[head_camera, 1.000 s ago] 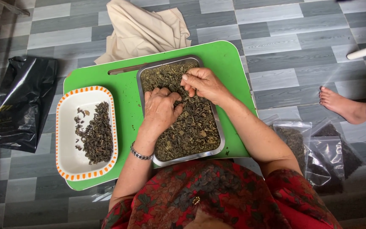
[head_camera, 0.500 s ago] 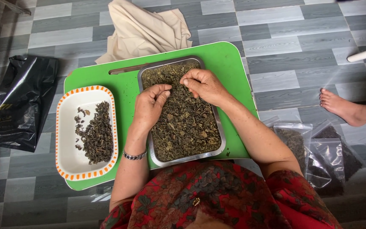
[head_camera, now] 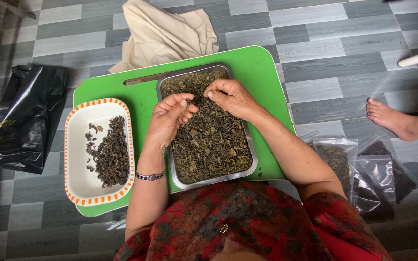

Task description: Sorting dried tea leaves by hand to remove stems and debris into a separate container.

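2 hands hover over the metal tray [head_camera: 252,159] of dried dark-green leaves [head_camera: 214,140], working at its 12 o'clock end. Left hand [head_camera: 168,118] is cupped, palm turned up, fingers curled narrow around what looks like a small pinch of leaves, though I cannot tell how much sits inside. Right hand [head_camera: 231,96] is arched over the pile, thumb and forefinger pinched close, tips nearly meeting the left hand's fingertips, a grip that suits picking out single bits. Tray sits in the middle of the green table [head_camera: 262,67], right in front of the lap, so both wrists reach it easily. At 9 o'clock of the tray lies a white dish with an orange-dashed rim [head_camera: 73,150], holding a smaller heap of darker pieces [head_camera: 110,154], close enough for the left hand to drop things in. Beyond, at 12 o'clock, a beige cloth [head_camera: 163,34] on the tiled floor; black bag [head_camera: 22,116] far at 9; clear bags of leaves [head_camera: 364,174] at 3, near another person's bare foot [head_camera: 395,121].
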